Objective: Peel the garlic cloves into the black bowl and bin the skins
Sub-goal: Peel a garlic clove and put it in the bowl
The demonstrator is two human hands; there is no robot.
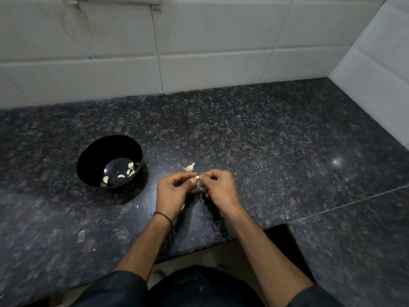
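Both hands meet over the dark granite counter [254, 134]. My left hand [173, 189] and my right hand [218, 187] pinch one small garlic clove [197, 177] between their fingertips. Just beyond the hands, the rest of the garlic bulb [189, 167] lies on the counter. The black bowl [95, 156] stands to the left and holds several peeled cloves [130, 169]. A bit of pale skin [201, 189] hangs under the clove between the hands.
White tiled walls [210, 45] close off the back and the right side. The counter's front edge has a cut-out corner [276, 229] near my right forearm. A small white skin scrap [137, 206] lies near the bowl. No bin is in view.
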